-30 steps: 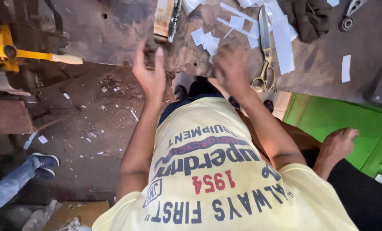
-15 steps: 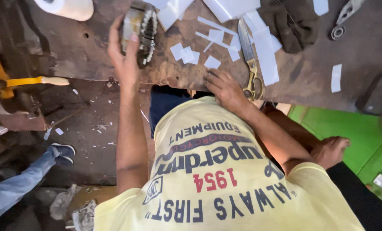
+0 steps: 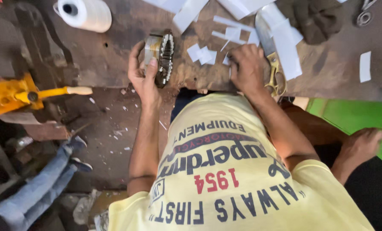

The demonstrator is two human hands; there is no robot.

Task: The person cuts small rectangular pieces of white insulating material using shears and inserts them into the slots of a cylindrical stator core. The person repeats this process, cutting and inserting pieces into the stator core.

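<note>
Left hand (image 3: 142, 75) clamps toothed stator core (image 3: 160, 55); right hand (image 3: 247, 68) fisted on paper strips (image 3: 201, 53), hold unclear; slots look uninsulated.

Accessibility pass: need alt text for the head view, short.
Seen from above, a person's left hand grips a toothed metal part on a worn workbench, while the right hand rests among white paper strips beside brass-handled scissors.

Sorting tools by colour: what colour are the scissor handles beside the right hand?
Brass-yellow handles on the metal scissors, clearest in the head view.
</note>
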